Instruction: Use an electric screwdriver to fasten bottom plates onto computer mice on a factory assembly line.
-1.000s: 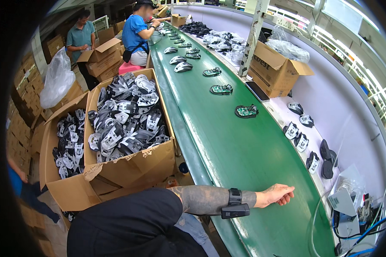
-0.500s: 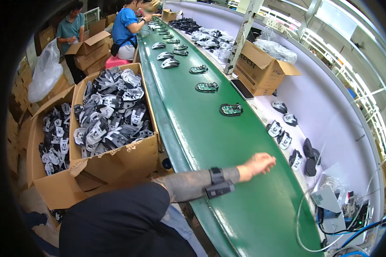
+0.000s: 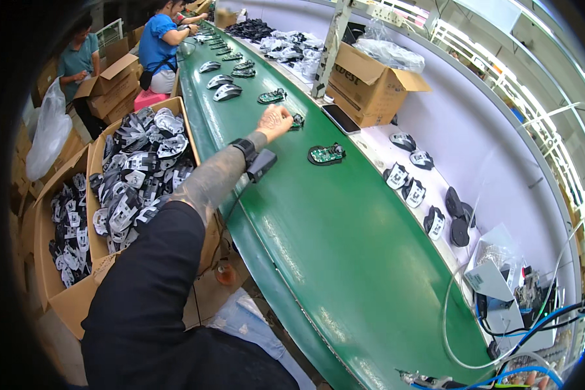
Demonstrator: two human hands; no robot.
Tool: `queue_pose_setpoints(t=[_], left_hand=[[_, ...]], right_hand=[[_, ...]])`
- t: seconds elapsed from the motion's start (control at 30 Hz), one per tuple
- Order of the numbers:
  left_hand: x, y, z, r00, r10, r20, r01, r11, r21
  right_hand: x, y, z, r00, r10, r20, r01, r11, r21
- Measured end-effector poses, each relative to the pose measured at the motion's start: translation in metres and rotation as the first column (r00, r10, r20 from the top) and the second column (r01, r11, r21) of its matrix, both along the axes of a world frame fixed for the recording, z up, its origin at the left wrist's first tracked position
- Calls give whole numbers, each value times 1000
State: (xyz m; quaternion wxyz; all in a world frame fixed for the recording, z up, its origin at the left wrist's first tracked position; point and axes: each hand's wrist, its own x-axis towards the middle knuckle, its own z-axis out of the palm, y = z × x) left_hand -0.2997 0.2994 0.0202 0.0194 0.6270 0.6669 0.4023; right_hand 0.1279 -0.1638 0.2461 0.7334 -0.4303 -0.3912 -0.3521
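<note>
My left hand (image 3: 275, 123) reaches out over the green belt with its fingers closed at a computer mouse base (image 3: 298, 122) that carries a green circuit board. The hand hides most of that base. Two more such bases lie close by, a farther mouse base (image 3: 272, 96) and a nearer mouse base (image 3: 326, 154). Of my right hand (image 3: 533, 377), only a sliver appears at the lower right rim, beside cables and a yellow-green strip. Its fingers are too hidden to read.
Mouse covers (image 3: 227, 92) sit along the belt's left side. Cardboard boxes full of mouse shells (image 3: 133, 172) stand at left. On the right ledge are a phone (image 3: 341, 119), a carton (image 3: 364, 88), loose shells (image 3: 415, 193) and cables (image 3: 539, 338). Two people work farther up.
My left hand has swung forward and left along the belt to the middle mouse base. The view has shifted, and a sliver of my right hand now shows at the lower right.
</note>
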Motion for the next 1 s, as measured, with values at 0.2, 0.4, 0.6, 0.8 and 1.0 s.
queue_pose_setpoints(t=[0.2,0.4,0.6,0.8,1.0], left_hand=[[42,-5,7,985,-171,-21,168,981,-95],[143,0,11,884,-450,-130,452,892,-14],[299,5,11,838,-529,134,545,798,-257],[309,-11,-8,873,-488,16,474,839,-267],[247,-37,6,842,-530,-96,508,841,-186]], right_hand=[[-12,22,-9,993,90,-74,-101,981,-163],[-21,38,-17,998,24,-66,-37,977,-209],[-31,53,-23,997,-63,-45,53,980,-192],[-33,50,-22,994,-56,-93,34,976,-215],[-22,39,-21,993,82,-86,-94,986,-139]])
